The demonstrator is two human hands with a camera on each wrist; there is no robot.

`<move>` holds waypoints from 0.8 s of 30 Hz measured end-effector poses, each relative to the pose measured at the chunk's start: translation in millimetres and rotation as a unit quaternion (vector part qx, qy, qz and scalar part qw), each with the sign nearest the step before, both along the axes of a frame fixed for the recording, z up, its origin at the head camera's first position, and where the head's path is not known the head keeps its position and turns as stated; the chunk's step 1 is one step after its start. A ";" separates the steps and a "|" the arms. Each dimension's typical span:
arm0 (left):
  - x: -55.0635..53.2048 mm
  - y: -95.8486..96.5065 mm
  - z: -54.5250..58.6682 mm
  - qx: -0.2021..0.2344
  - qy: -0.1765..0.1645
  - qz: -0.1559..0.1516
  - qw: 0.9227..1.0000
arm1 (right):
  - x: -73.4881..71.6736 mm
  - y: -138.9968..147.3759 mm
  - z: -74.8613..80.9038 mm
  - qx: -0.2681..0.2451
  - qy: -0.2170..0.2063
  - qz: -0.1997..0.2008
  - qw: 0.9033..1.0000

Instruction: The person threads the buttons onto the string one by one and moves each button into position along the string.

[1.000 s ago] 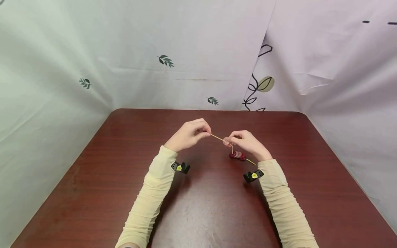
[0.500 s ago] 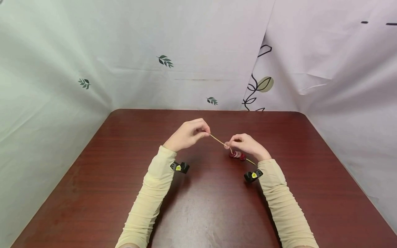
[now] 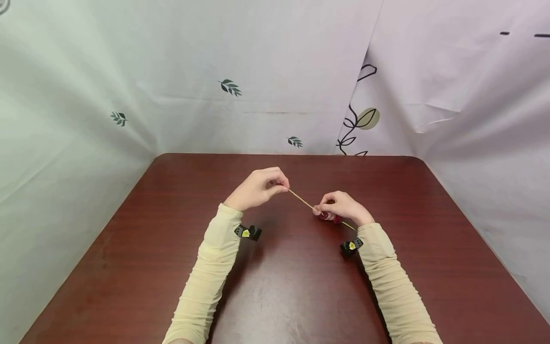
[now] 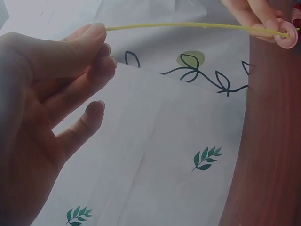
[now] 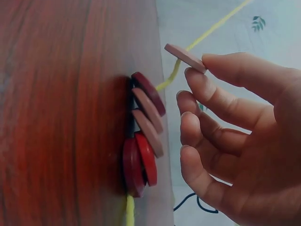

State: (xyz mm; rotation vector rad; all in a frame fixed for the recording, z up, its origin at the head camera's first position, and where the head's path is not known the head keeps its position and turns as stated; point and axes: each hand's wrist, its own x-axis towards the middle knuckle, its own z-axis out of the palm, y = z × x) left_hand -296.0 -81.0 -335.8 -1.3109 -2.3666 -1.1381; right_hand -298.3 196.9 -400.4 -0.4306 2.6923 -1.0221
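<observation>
My left hand (image 3: 259, 188) pinches a yellow string (image 4: 178, 24) between thumb and fingertips, above the table. From there the string slopes down to the right, drawn nearly straight. My right hand (image 3: 343, 206) pinches the edge of a pale pink button (image 5: 186, 57), and the string runs through that button. Just below it, several threaded buttons (image 5: 148, 117) in dark red, pink and bright red lean against each other along the string, low at the tabletop. The string's tail (image 3: 349, 226) comes out past them toward my right wrist.
The reddish-brown wooden table (image 3: 150, 267) stretches around both arms. A whitish cloth (image 3: 266, 57) with leaf prints hangs behind it and along the sides. Black straps (image 3: 351, 246) sit at the wrists.
My right hand has slid the pink button down the string to the right, close to the other buttons. My left hand keeps its pinch on the string, almost in place.
</observation>
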 end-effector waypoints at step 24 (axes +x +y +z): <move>1.0 -5.4 1.5 -0.068 -0.060 0.003 0.996 | 2.0 6.5 -1.0 0.028 0.014 -0.009 0.999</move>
